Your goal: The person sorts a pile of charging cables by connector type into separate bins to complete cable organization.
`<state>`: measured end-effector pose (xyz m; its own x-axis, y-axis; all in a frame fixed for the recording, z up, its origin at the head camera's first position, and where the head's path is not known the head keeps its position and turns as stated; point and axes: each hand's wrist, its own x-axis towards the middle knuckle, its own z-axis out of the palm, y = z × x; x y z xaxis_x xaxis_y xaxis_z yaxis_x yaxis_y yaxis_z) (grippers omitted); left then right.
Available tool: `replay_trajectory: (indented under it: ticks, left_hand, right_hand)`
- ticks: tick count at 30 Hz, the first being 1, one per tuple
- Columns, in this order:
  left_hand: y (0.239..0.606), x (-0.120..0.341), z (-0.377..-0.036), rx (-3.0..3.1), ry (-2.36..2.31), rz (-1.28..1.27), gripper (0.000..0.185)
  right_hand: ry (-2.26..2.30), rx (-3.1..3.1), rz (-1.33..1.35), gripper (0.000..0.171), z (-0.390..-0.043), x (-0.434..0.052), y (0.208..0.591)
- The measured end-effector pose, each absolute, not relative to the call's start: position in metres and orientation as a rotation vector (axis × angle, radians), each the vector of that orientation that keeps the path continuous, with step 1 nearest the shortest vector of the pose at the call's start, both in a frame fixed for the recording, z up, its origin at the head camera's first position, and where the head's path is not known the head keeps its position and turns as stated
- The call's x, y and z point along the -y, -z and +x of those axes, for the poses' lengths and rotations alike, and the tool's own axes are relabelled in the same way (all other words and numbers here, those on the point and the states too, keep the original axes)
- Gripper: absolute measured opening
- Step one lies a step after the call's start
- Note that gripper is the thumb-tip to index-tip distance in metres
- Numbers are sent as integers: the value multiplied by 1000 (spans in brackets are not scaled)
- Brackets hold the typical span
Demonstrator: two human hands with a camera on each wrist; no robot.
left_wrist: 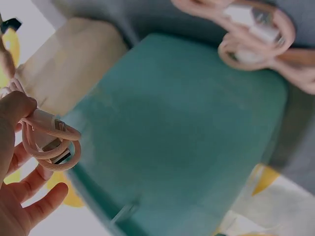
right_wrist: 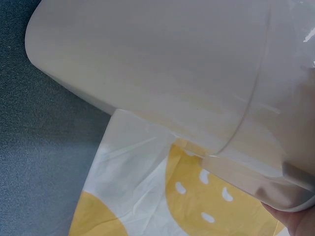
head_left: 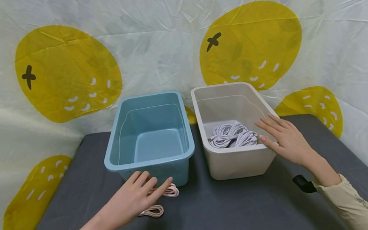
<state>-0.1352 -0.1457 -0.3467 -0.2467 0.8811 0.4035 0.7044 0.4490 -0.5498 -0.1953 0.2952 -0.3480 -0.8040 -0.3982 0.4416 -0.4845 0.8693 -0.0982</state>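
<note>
My left hand (head_left: 135, 195) is in front of the blue bin (head_left: 189, 147), above the table. Between thumb and fingers it pinches a coiled pink charging cable (left_wrist: 51, 140), whose metal USB plug shows in the left wrist view. More coiled pink cable (head_left: 153, 211) lies on the table below that hand; the left wrist view shows white plugs in its loops. Over the right rim of the beige bin (head_left: 237, 165) lies my right hand (head_left: 287, 144), fingers spread and fairly straight. Inside that bin are bundled white cables (head_left: 233, 136), near the right thumb.
Both bins stand side by side on a dark grey table (head_left: 225, 223), with a narrow gap between them. Behind and around hangs a white cloth (head_left: 156, 62) printed with large yellow shapes.
</note>
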Motion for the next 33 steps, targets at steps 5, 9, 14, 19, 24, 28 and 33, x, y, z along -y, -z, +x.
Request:
replay_trajectory:
  ticks: [5,9,14,19,24,28,33]
  left_hand:
    - [329,141,-145,1965,-326,-1279,49]
    - [315,137,-155,1958,-308,-1244,48]
    - [297,132,-169,1921,-297,-1217,41]
    - [281,128,-183,1940,-328,-1189,46]
    - [269,126,-199,1945,-367,-1144,54]
    - [261,126,-215,1965,-385,-1126,51]
    - [254,127,-236,1999,-415,-1128,49]
  right_hand:
    - [-289,2625,648,49,-195,-296,348]
    - [-294,2625,645,49,-194,-296,348]
    - [-292,2629,646,49,-195,-296,348]
    - [-291,2629,644,50,-195,-297,349]
    - [-290,2624,644,49,-195,-298,349]
    - [-290,2623,648,49,-195,-297,349]
    - [-291,2622,654,49,-196,-296,348]
